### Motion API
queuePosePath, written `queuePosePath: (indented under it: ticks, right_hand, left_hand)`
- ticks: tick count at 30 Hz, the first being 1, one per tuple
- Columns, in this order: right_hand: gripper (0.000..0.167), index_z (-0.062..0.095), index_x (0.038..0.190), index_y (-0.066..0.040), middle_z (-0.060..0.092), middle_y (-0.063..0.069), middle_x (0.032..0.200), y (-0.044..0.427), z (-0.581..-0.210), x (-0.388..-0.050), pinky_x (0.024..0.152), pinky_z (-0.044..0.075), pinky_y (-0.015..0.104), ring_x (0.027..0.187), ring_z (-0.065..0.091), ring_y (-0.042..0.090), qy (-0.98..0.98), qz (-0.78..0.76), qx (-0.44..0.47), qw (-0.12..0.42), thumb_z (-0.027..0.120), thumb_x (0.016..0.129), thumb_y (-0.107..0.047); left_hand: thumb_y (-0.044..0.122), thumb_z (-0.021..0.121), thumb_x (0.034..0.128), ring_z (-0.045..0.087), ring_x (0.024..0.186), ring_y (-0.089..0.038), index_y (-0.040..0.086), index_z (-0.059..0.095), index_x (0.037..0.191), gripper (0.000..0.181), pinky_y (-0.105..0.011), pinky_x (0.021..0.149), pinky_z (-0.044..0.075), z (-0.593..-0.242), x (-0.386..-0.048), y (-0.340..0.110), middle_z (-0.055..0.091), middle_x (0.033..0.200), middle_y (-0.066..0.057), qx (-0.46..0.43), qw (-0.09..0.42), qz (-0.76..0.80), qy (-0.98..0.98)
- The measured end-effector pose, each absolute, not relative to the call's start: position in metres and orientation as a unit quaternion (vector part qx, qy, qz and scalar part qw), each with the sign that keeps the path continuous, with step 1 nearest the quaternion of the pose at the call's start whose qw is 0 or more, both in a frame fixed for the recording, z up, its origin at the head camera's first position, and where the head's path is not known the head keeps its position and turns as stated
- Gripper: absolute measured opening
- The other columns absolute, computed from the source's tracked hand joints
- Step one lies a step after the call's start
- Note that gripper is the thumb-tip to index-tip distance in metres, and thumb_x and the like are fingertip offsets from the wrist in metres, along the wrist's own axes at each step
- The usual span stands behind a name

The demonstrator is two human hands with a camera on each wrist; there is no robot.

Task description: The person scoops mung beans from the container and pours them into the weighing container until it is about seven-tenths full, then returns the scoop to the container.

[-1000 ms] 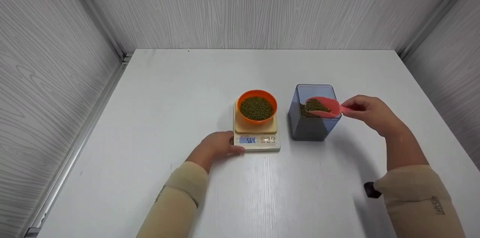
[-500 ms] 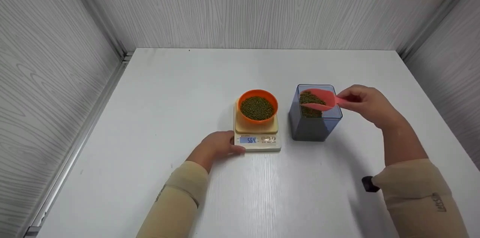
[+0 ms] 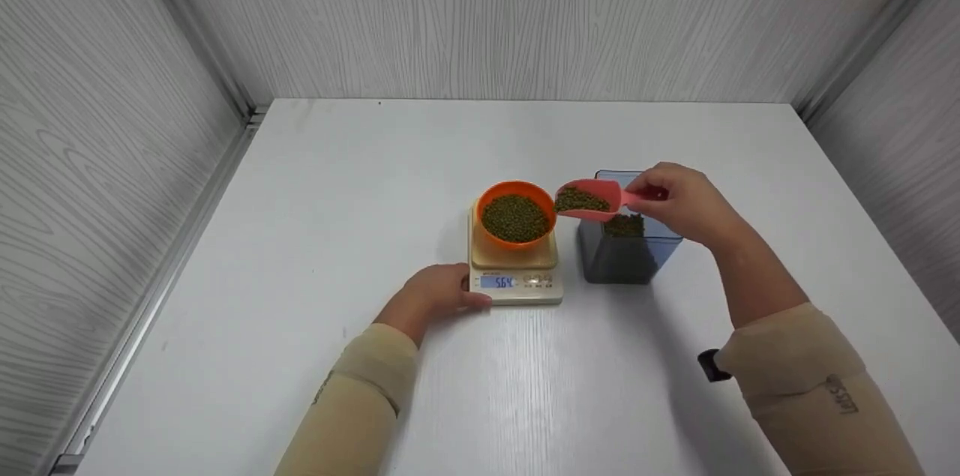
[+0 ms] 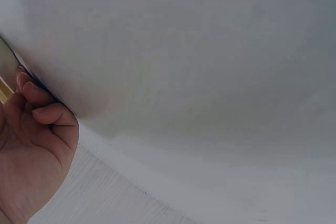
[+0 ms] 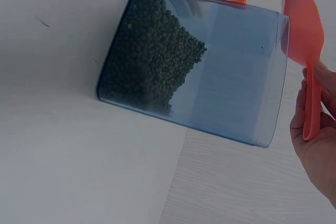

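Observation:
My right hand (image 3: 679,202) grips the handle of a pink scoop (image 3: 613,200), which carries small green beans, likely mung beans. The scoop's tip is beside the right rim of an orange bowl (image 3: 515,189) that also holds green beans. This bowl stands on a kitchen scale (image 3: 517,258), whose display seems to read 564. At the scale's left front corner, my left hand (image 3: 435,288) holds the edge, thumb along the front. Below the scoop stands a bluish clear container (image 5: 231,61), partly filled with beans; in the head view the scoop and right hand cover part of its opening.
A white table (image 3: 360,176) carries everything, with wood-grain panels (image 3: 480,19) along its back and sides. The container's upright walls rise just right of the scale. A small black object (image 3: 713,365) is on the right sleeve.
My right hand has moved left with the loaded scoop, from above the container to the bowl's right rim. The left hand and the scale stay in place.

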State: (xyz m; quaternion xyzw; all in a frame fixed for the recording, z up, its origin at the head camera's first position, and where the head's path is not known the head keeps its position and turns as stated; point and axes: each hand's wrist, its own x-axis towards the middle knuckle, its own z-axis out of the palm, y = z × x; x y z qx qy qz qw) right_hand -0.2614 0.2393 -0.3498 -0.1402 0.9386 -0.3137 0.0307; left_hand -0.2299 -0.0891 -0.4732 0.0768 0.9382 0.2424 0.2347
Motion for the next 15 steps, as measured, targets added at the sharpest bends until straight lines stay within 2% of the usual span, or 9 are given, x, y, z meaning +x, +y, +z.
queuePosePath:
  ticks: [7, 15]
  right_hand:
    - [0.014, 0.067, 0.097, -0.004, 0.056, 0.008, 0.091, 0.217, -0.347, -0.266, 0.073, 0.049, 0.038, 0.083, 0.052, 0.022, 0.952, -0.248, -0.182, -0.003, 0.064, 0.085, -0.011]
    - [0.015, 0.066, 0.097, -0.002, 0.056, 0.01, 0.092, 0.203, -0.342, -0.266, 0.076, 0.05, 0.039, 0.084, 0.054, 0.023, 0.96, -0.193, -0.203, -0.009, 0.064, 0.083, -0.006]
  left_hand:
    - [0.054, 0.067, 0.0736, 0.051, 0.098, -0.018, 0.022, 0.059, 0.104, 0.044, -0.038, 0.096, 0.037, -0.472, -0.228, -0.088, 0.061, 0.102, 0.003, 0.061, 0.239, 0.255, 0.935]
    - [0.055, 0.066, 0.0741, 0.052, 0.107, -0.019, 0.024, 0.059, 0.108, 0.047, -0.039, 0.1, 0.035, -0.471, -0.228, -0.088, 0.061, 0.11, 0.003, 0.067, 0.24, 0.254, 0.935]
